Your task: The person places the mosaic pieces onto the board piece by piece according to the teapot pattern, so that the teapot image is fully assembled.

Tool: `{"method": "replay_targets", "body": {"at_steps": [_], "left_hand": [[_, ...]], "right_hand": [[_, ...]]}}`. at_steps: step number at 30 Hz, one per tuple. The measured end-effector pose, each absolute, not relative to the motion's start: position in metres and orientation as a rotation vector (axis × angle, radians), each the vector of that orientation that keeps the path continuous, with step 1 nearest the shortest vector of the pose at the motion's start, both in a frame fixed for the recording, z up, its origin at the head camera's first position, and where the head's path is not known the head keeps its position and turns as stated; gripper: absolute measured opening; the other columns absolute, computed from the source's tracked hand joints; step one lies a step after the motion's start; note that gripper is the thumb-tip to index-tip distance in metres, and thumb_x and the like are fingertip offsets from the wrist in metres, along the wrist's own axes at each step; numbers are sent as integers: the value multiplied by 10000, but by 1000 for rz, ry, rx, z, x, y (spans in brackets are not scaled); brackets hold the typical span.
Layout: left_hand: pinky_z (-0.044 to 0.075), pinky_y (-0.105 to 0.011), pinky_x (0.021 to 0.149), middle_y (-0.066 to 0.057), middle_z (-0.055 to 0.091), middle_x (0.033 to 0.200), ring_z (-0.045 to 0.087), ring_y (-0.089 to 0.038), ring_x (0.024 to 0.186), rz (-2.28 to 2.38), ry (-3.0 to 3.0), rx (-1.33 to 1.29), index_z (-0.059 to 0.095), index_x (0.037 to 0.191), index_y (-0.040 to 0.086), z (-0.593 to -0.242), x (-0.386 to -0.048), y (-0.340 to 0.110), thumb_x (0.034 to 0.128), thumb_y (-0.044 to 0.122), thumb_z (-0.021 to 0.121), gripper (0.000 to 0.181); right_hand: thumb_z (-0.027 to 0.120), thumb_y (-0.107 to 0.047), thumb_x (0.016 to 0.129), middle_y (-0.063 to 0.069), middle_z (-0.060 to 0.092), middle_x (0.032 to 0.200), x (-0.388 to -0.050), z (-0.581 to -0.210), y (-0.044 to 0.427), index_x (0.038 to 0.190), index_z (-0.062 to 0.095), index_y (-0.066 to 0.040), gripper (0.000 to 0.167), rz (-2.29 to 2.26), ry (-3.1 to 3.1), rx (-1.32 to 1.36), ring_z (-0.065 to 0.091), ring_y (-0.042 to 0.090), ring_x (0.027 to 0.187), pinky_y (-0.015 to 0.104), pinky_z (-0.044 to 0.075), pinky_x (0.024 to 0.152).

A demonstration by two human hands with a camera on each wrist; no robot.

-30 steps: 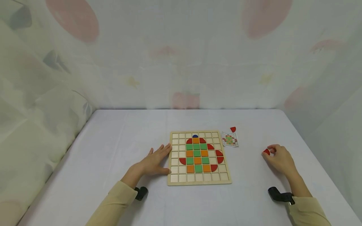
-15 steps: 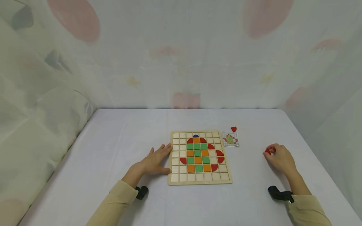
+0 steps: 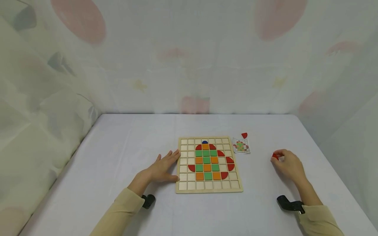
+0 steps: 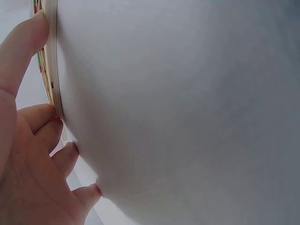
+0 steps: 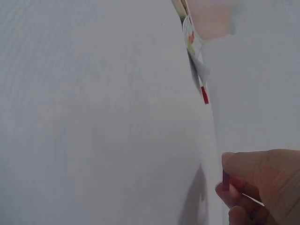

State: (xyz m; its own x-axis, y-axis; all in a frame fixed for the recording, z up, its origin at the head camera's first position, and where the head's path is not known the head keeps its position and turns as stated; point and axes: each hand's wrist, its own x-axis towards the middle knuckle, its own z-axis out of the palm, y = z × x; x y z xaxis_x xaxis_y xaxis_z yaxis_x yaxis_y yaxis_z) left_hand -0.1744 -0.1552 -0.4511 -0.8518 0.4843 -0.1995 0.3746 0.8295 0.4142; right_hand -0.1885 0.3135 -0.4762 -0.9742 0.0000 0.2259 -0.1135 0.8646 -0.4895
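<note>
My left hand (image 3: 162, 168) lies spread, its fingertips and thumb touching the left edge of a wooden grid board (image 3: 192, 191). Green, orange and red tiles, plus one blue piece (image 3: 204, 142), sit in the board's cells. To the right of the board, my right hand (image 3: 290, 165) pinches a small red quarter-round tile (image 3: 275, 156) between thumb and finger. The right wrist view shows that red tile (image 5: 226, 181) edge-on, held above the white tabletop. From the left wrist, the fingers (image 4: 65, 157) appear along the board's side (image 4: 52, 70).
A small pattern card (image 3: 241, 146) with a coloured grid lies by the board's upper right corner, one edge curled up. Behind it is a loose red tile (image 3: 244, 135). Black camera mounts (image 3: 149, 201) are strapped to both wrists. A patterned cloth hangs behind the table.
My right hand has shifted slightly left toward the board with the red tile pinched in it, which now shows at a different angle. My left hand stays at the board's edge.
</note>
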Motion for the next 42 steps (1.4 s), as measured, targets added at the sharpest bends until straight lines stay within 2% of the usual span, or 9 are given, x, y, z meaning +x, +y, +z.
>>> {"method": "replay_targets", "body": {"at_steps": [3, 8, 28, 31, 38, 42], "left_hand": [[55, -635, 1063, -53, 140, 1546, 110, -313, 1412, 526, 2716, 656, 194, 1476, 83, -449, -174, -155, 773, 366, 719, 922], [54, -634, 1064, -57, 139, 1546, 106, -314, 1412, 522, 2715, 655, 190, 1476, 82, -448, -173, -155, 777, 370, 716, 921], [48, -627, 1069, -56, 141, 1545, 105, -315, 1412, 521, 2718, 654, 195, 1476, 85, -449, -173, -154, 781, 356, 713, 908], [41, -619, 1074, -45, 133, 1547, 99, -306, 1414, 516, 2713, 638, 192, 1478, 94, -448, -173, -154, 783, 359, 712, 908], [38, -625, 1070, -48, 134, 1547, 96, -311, 1414, 523, 2706, 630, 194, 1477, 90, -446, -172, -153, 781, 359, 713, 909], [40, -626, 1070, -46, 140, 1546, 101, -307, 1414, 528, 2708, 627, 199, 1476, 90, -446, -172, -153, 778, 356, 716, 909]], "right_hand": [[630, -131, 823, 263, 609, 938, -192, -473, 306, 1013, 604, 79, 285, 758, -2796, 112, 556, 336, 760, 424, 442, 617], [657, -108, 813, 257, 610, 936, -198, -465, 290, 1011, 615, 71, 270, 782, -2773, 155, 520, 255, 684, 297, 384, 554], [690, -129, 806, 134, 630, 962, -215, -458, 197, 1033, 627, -1, 268, 937, -2754, 424, 532, 238, 775, 350, 460, 672], [696, -152, 808, 118, 633, 964, -216, -456, 183, 1039, 626, -14, 279, 967, -2760, 442, 518, 228, 770, 335, 459, 681], [699, -168, 808, 87, 639, 963, -216, -453, 151, 1039, 636, -54, 266, 1005, -2748, 509, 487, 172, 685, 269, 443, 607], [690, -150, 810, 70, 637, 972, -214, -453, 134, 1056, 642, -67, 264, 1021, -2741, 550, 534, 186, 759, 292, 476, 659]]}}
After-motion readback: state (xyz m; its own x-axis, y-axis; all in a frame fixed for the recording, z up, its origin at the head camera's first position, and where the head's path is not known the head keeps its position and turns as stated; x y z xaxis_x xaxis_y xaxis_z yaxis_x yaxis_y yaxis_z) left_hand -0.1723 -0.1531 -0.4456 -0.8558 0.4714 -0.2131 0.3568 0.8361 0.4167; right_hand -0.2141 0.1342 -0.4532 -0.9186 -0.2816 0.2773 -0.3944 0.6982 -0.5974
